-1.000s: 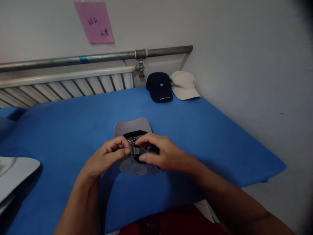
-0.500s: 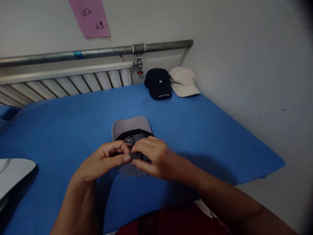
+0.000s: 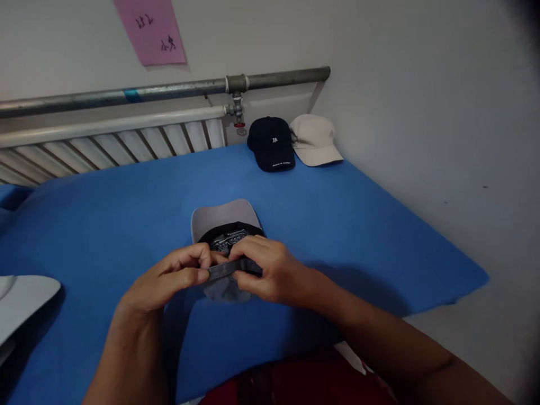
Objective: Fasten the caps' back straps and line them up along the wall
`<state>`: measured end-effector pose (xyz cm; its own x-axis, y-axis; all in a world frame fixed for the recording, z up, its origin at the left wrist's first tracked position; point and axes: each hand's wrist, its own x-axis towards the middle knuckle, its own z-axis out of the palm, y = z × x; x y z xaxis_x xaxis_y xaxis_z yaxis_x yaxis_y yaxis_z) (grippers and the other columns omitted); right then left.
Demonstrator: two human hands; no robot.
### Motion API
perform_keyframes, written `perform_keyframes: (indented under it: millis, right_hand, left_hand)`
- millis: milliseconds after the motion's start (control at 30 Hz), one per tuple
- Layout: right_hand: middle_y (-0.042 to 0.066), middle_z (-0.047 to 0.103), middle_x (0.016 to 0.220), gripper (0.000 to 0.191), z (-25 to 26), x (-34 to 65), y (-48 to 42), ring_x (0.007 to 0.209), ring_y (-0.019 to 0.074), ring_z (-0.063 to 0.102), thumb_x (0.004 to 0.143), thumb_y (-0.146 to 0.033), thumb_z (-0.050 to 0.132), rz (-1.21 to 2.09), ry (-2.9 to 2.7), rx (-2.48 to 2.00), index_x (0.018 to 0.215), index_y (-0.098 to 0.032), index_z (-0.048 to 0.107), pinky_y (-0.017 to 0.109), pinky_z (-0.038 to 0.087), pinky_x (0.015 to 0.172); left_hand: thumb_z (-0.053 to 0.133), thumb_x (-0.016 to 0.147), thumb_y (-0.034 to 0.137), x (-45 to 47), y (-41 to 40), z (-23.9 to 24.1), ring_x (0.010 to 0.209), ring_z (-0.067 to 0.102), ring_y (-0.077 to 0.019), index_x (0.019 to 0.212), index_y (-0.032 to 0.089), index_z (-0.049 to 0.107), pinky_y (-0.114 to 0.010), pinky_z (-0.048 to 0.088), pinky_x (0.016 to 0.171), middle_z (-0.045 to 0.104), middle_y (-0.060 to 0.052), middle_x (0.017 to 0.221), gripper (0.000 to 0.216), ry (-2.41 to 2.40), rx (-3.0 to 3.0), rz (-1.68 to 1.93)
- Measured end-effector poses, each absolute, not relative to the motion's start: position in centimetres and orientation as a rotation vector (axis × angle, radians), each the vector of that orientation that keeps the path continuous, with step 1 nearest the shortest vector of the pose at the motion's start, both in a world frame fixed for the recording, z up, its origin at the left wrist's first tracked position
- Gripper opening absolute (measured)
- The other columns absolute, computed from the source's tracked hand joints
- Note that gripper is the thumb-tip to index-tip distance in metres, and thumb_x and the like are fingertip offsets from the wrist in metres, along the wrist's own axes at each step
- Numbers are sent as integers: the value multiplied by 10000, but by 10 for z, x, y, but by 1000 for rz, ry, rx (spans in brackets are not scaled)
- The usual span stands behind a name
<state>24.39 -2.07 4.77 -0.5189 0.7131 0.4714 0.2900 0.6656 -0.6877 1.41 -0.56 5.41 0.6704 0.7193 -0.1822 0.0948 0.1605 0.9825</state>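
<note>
The grey cap (image 3: 223, 216) lies upside down near the front edge of the blue table cover (image 3: 126, 208), close to the person, its pale brim pointing away towards the wall. The open crown faces up and shows a black lining, and inside it there is a dark label with light lettering – too small and too dim to read from here. Part of the crown's grey cloth sags below the hands.

Across the back opening runs a narrow dark grey strap (image 3: 221, 270). The left hand (image 3: 169, 281) pinches one end of it between thumb and forefinger, the other fingers curled under. The right hand (image 3: 274, 273) is closed over the other end, thumb below and fingers on top, so the strap is stretched flat between the two, just above the cap.

At the far edge of the cover, against the wall, sits a navy cap (image 3: 271, 143) with small white letters "TA" on the front and a thin line of white writing on its brim – not legible. Touching its right side is a beige cap (image 3: 314, 140). Above them a metal pipe (image 3: 169, 89) runs along the wall, and a pink sheet (image 3: 149, 31) carries handwritten marks that I cannot make out for certain.
</note>
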Motion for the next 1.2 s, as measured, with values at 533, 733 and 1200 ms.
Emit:
perform_keyframes:
  millis: [533, 733, 1200]
  right_hand:
    - [-22, 649, 832, 258, 52, 246, -9, 776, 103, 612, 734, -188, 707, 1764, -1326, -714, 987, -216, 665, 253, 496, 737]
    - [-25, 645, 730, 85, 42, 248, -4, 656, 91, 586, 730, -231, 697, 1876, -1151, -715, 798, -185, 677, 233, 465, 646]
    - [-46, 569, 669, 55, 44, 252, -5, 615, 77, 509, 781, -238, 661, 1702, -1417, -796, 796, -188, 643, 214, 403, 593]
  left_hand:
    - [675, 824, 295, 31, -11, 70, 891, 574, -168, 1158, 254, 586, -281, 466, 743, 633, -28, 1037, 348, 855, 1496, 354]
    - [638, 831, 294, 33, -6, 62, 725, 543, -131, 910, 187, 699, -257, 431, 668, 631, -7, 817, 146, 889, 1483, 376]
    - [697, 701, 183, 43, -5, 50, 612, 488, -88, 748, 189, 714, -218, 368, 599, 605, 27, 654, 50, 954, 1210, 612]
